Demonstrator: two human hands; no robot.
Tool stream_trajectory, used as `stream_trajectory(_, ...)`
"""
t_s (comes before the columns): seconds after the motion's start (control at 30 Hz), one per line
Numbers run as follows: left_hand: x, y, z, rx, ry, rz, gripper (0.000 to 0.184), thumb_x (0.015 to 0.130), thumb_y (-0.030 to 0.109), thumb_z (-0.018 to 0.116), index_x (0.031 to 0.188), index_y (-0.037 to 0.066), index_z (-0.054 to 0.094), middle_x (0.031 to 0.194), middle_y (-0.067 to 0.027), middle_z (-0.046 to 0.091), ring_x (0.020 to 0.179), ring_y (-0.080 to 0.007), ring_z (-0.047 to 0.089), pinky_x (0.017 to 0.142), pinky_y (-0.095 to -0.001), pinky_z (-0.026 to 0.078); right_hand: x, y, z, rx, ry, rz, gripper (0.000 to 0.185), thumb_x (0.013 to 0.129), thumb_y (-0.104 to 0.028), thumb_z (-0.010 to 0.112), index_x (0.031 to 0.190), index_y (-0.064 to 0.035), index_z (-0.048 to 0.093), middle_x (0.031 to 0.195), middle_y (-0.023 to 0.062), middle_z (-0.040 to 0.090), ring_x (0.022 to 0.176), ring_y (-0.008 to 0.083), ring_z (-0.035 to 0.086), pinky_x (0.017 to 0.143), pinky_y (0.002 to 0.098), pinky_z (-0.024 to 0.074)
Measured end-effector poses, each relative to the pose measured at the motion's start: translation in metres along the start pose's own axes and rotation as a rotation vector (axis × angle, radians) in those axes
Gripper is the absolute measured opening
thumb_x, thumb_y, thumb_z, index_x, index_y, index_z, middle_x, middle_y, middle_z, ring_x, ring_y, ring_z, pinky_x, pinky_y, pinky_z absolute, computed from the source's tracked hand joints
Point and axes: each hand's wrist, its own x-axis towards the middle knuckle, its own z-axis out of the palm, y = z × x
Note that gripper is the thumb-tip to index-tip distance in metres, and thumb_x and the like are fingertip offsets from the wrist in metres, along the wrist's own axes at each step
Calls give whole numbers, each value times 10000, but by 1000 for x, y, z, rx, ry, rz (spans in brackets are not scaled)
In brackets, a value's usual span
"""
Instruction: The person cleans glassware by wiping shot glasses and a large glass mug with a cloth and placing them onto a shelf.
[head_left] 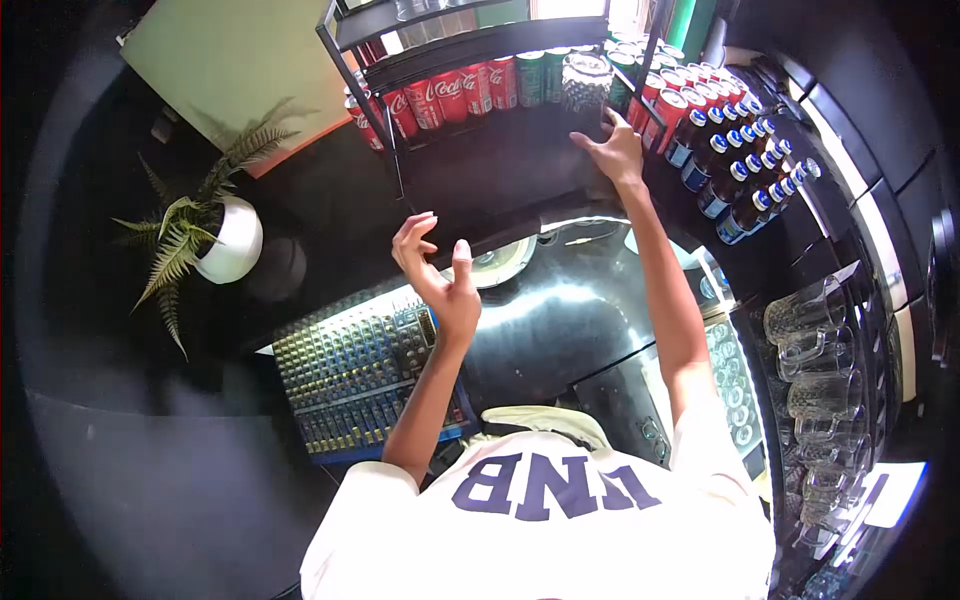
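My right hand (pixel 614 156) reaches forward to the counter below the black rack, thumb and fingers apart. Just beyond its fingertips stands a dimpled clear glass (pixel 586 84) with a pale rim; whether a finger touches it, I cannot tell. My left hand (pixel 436 268) hovers nearer my body, with its fingers curled loosely, the thumb apart and nothing between them. Behind the glass, a row of red Coca-Cola cans (pixel 447 98) and green cans (pixel 531 80) lines the lower part of the black rack (pixel 480 45).
Capped brown bottles (pixel 738 165) crowd the right side beside more red cans (pixel 672 98). Glass mugs (pixel 826 395) line the right edge. A sound mixer (pixel 350 365) lies at lower left. A fern in a white pot (pixel 232 240) stands at left. A steel surface (pixel 560 310) lies below my arms.
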Motion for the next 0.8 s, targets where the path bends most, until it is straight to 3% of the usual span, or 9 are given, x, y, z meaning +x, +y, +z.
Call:
stream_trajectory(0.13,1,5,-8,34,-86,-47,372,790,10,618,1149,75,547,1219,-50,535,1058,-132,478,767,-265,360,9,5,4,7,21,19,812,670,-466,849,1298,-30,576,1143,150,682,1053,277,670,906,374,526)
stream_trajectory(0.63,-17,-11,-44,137,-156,-101,279,765,18,628,1037,80,600,1109,-51,602,1030,-200,507,794,-320,388,33,30,27,35,29,-52,824,688,-495,825,1306,-16,568,1158,168,671,1061,300,662,910,388,520)
stream_trajectory(0.8,-24,-17,-49,152,-198,-95,262,798,51,618,1059,79,613,1145,-41,602,1058,-168,523,802,-287,398,35,34,28,49,24,-64,826,682,-479,834,1313,-19,564,1167,163,669,1069,300,659,926,389,512)
